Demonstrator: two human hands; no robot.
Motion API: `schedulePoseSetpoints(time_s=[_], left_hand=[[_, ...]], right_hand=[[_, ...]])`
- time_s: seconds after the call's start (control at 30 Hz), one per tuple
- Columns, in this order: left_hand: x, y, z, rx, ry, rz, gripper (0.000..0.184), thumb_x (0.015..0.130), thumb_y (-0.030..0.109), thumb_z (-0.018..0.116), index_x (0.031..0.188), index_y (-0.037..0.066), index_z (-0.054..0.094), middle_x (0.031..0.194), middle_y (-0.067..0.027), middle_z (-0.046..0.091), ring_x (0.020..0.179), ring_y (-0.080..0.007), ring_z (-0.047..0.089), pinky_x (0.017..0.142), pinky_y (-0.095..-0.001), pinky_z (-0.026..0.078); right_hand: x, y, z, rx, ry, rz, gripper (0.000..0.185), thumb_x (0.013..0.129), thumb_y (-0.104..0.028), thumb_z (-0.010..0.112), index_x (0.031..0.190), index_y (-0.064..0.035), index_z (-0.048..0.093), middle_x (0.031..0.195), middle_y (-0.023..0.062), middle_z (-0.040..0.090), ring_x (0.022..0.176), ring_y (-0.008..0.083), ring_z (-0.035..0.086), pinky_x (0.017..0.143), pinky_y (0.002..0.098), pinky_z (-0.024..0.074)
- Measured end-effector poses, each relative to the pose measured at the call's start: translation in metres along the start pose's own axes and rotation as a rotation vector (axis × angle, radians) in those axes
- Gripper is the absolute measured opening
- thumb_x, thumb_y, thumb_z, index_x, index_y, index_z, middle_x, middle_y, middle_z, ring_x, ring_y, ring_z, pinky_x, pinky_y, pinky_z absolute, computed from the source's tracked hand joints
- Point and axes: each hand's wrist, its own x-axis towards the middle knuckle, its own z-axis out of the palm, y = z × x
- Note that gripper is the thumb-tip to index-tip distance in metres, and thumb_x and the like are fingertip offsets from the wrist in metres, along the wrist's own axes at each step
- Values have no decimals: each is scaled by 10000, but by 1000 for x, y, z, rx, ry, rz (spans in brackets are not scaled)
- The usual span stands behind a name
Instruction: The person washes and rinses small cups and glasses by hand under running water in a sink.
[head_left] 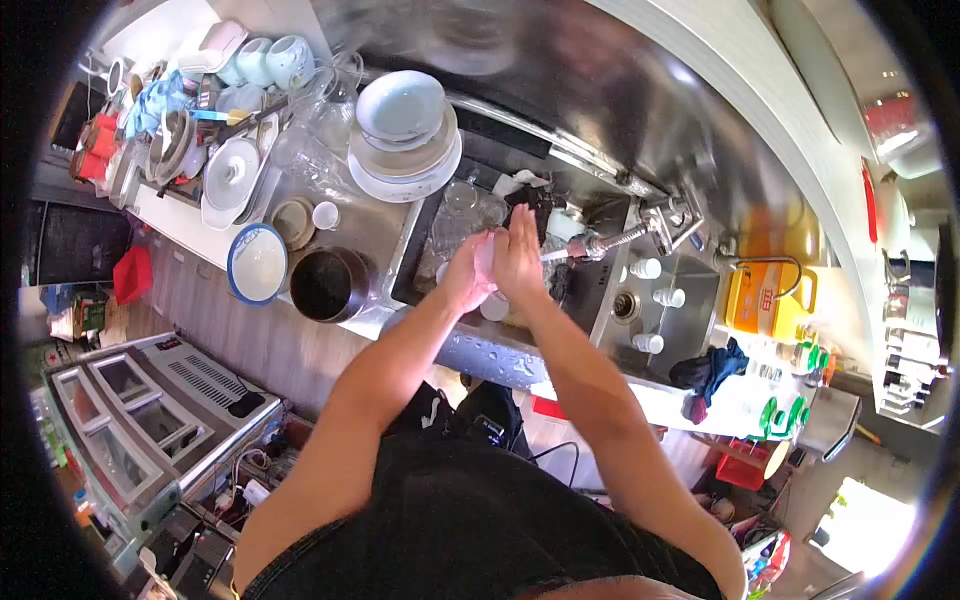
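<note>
Over the sink (405, 255), my hands are close together at the running faucet nozzle (585, 246). My left hand (462, 275) is closed around a small pale pink object (485, 262), whose exact kind is hard to make out. Flat against its other side lies my right hand (518, 262), with the fingers stretched out and pointing away from me. Clear glassware (465, 205) and other wet dishes lie in the basin beneath, partly hidden by my hands and forearms.
Left of the basin stand stacked bowls and plates (400, 110), a dark pot (328, 284) and a blue-rimmed bowl (257, 263). Several white cups (645, 268) sit in the right basin. A dark cloth (710, 370) and a yellow jug (765, 300) are farther right.
</note>
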Motion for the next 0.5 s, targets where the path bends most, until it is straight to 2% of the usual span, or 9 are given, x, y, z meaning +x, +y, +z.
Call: schedulePoseSetpoints(time_s=[0.03,0.07,0.13,0.17,0.23,0.27,0.37,0.43,0.5], left_hand=[[-10,-13,-18,108,81,-98,463,881,490,469,1131,109,553,1148,-71,594,1052,-231,540,801,-424,469],[-36,-30,-22,99,120,-143,463,881,490,469,1131,109,553,1148,-71,594,1052,-231,540,801,-424,469],[-10,-8,-6,561,325,85,598,883,467,511,1254,3,443,1179,-161,548,1089,-263,524,910,-420,426],[4,0,-1,566,323,88,598,883,467,511,1254,3,443,1179,-161,548,1089,-263,524,910,-420,426],[5,-1,-1,1171,416,376,585,877,430,554,1227,-25,444,1196,-208,524,1116,-295,505,917,-423,414],[5,-1,3,1437,444,543,570,866,416,581,1205,-24,455,1159,-225,515,1084,-343,506,923,-427,401],[-11,13,36,1827,392,805,561,846,410,606,1186,-13,465,1126,-225,502,1064,-375,491,934,-444,389],[-17,16,50,2001,317,917,546,830,391,626,1178,2,469,1097,-221,500,1061,-374,479,926,-464,389],[-22,18,65,2122,209,969,538,823,382,631,1180,14,467,1116,-225,487,1073,-379,470,931,-469,385]], right_hand=[[-7,13,18,-272,-401,-32,547,926,-235,344,1353,105,306,1442,254,284,1376,329,229,1145,425,163],[-36,25,41,411,-292,92,555,936,-261,356,1368,83,297,1442,239,297,1374,321,239,1134,433,187],[-27,27,39,1488,-65,492,590,957,-399,400,1402,-21,314,1427,203,342,1351,315,283,1070,438,297],[-25,55,89,1945,-242,719,562,941,-492,421,1346,-103,410,1361,166,418,1247,283,404,962,401,402],[-37,70,91,2160,-266,889,507,921,-514,455,1222,-107,488,1154,104,547,1018,235,535,813,373,480],[-40,72,85,2129,-160,946,380,924,-448,493,1095,-109,522,906,38,589,765,174,560,638,350,500],[-36,98,123,2195,-145,984,286,926,-364,511,1083,-126,533,798,11,582,670,164,553,538,309,463],[-46,99,114,2211,-155,947,200,927,-291,505,1060,-146,540,825,3,588,683,155,556,540,300,467],[-51,99,103,2050,-235,976,202,926,-284,504,1072,-148,534,857,-16,588,791,159,571,650,353,507]])
